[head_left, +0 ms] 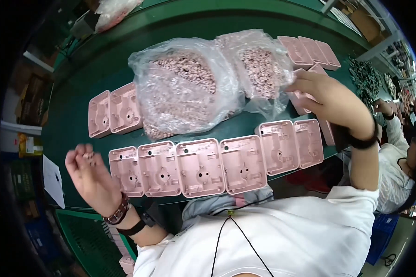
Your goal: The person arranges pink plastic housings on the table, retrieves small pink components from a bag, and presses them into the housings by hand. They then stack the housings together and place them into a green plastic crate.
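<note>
My left hand (94, 182) is raised beyond the left end of a front row of pink plastic housings (201, 168), palm up and fingers curled. A few small pinkish parts (89, 158) show among its fingers. Over on the right, my right hand (330, 99) reaches down with thumb and fingers around a pink housing (299, 102), partly covered by the hand. Between the hands lie two clear plastic bags (171, 108) (263, 74) full of small pink parts.
Two more housings (113, 113) stand left of the bags, and several (309, 51) at the far right. Dark small parts (366, 78) lie heaped beyond them on the green table (69, 101). At right, a co-worker (400, 166) sits close by.
</note>
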`<state>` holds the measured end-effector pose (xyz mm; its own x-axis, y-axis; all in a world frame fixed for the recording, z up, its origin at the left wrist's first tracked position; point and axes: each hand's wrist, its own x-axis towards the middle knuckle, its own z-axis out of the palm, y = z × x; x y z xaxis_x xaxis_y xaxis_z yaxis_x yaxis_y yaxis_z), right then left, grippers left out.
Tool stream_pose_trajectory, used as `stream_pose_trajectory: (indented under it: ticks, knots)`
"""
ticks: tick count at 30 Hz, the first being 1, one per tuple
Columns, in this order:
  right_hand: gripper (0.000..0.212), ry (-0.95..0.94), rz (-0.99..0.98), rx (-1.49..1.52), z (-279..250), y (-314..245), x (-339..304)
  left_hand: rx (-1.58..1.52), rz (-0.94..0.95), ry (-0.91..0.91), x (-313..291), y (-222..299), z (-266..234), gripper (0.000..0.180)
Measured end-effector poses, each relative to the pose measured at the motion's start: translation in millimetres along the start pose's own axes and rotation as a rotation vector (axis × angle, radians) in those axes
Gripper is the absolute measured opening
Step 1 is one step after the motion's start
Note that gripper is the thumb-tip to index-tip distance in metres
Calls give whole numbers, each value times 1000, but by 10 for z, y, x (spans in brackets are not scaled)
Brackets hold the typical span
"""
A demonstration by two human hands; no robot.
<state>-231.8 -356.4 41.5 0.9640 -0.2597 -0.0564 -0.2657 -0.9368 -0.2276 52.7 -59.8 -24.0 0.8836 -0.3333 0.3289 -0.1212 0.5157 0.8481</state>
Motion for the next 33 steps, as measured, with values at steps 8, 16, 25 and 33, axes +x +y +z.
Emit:
stream_pose_trajectory:
  ticks: [8,16,25,33]
  knots:
    - [19,215,94,-404,975,601,907,829,-59,-840,746,-1251,1331,21]
    - [33,138,187,-170,1291,681,979,486,-414,-391,650,-1261,1530,54]
    - [26,274,276,80,1256,1169,1182,191,-319,-536,269,-528,1682,51]
    - [24,336,336,59,1118,995,1221,115,-271,-627,-157,-377,1653,49]
